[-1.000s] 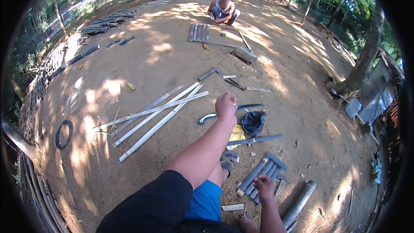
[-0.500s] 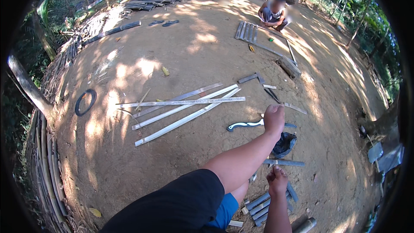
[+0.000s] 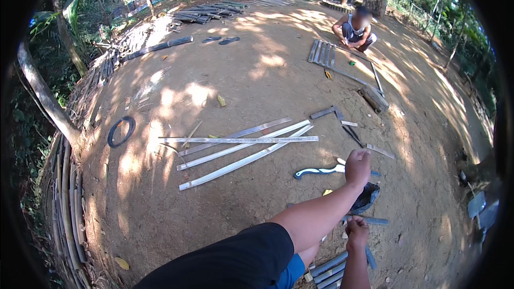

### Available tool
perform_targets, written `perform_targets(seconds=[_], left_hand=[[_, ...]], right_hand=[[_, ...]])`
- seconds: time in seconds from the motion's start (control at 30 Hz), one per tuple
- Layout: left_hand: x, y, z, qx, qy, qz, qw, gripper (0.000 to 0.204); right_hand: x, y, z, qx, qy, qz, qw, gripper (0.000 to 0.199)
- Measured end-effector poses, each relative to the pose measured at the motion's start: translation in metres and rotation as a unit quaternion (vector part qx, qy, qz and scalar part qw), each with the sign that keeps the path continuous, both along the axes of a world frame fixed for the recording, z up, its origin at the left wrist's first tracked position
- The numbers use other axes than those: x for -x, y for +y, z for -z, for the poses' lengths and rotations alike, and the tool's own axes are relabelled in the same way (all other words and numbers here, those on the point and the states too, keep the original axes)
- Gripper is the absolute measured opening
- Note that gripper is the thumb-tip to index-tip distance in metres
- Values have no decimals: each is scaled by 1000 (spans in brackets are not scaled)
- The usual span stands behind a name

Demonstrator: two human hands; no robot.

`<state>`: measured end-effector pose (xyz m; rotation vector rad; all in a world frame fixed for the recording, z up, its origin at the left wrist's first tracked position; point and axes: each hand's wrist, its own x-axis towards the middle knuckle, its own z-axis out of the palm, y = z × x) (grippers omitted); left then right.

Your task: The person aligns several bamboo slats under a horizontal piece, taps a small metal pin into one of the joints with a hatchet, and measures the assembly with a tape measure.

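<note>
Bright dappled sun, tree shadows on dirt; sharp centre, fisheye bending, black rim.

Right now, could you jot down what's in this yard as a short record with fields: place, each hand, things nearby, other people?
Place: bare dirt yard edged by trees, patchy sunlight
Left hand: closed fist, arm stretched out above the ground; whether it grips anything cannot be told
Right hand: low, by cut bamboo pieces; grip unclear
Nearest tool: knife with dark and white handle
Also near: dark pouch
Laid out: long split bamboo strips
Farther left: black ring
Other person: squatting at the far side by more slats
</note>
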<state>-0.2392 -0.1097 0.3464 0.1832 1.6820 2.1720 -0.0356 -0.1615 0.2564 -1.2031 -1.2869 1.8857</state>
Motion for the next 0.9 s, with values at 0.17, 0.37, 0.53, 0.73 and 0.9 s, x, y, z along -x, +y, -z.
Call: perform_targets(seconds=[0.17, 0.37, 0.53, 0.73, 0.9], left_hand=[[-6, -15, -24, -60, -48, 5, 997, 24], [-1, -23, -21, -61, -68, 41, 995, 25], [12, -36, -16, -49, -92, 38, 994, 22], [78, -60, 21, 12, -216, 110, 970, 47], [131, -91, 78, -11, -274, 163, 948, 78]], right_hand=[[5, -13, -16, 2, 0, 2, 1000, 31], [2, -26, -24, 16, 21, -8, 1000, 45], [-8, -25, -16, 34, 1, 5, 999, 44], [-13, -32, -25, 61, 16, 12, 998, 38], [-41, -48, -10, 97, -12, 19, 995, 39]])
